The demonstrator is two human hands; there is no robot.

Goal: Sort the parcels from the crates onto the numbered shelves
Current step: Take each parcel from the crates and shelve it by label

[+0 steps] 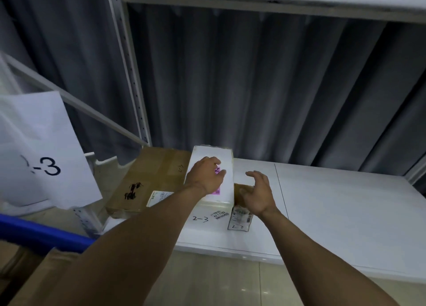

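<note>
**Parcel.** The white rectangular box parcel [224, 185] lies on the white numbered shelf board [334, 202], towards its left end. It carries a pink label on top, and "2-3" is handwritten on the near face beside a barcode sticker.

**Hands.** The left hand [205, 177] rests on the parcel top with fingers bent and tips on the label. The thumb is hidden, so a grip cannot be confirmed. The right hand [257, 194] hovers just right of the parcel with fingers spread and loosely curved, holding nothing.

**Clearance.**
- Left: a flat brown cardboard parcel with black scribble [149, 179] sits against the white parcel.
- Right: a small brown parcel with a plastic-covered label [239, 218] touches it, partly under the right hand.
- Beyond that, the board runs bare to the right.
- Far side: a grey pleated curtain [253, 86].

**Obscured.**
- The white paper sign [46, 155] reads "-3"; its first digit is blurred.
- The blue crate rim [34, 233] is cut off at the near left.
- The white parcel possibly consists of two stacked boxes.
</note>
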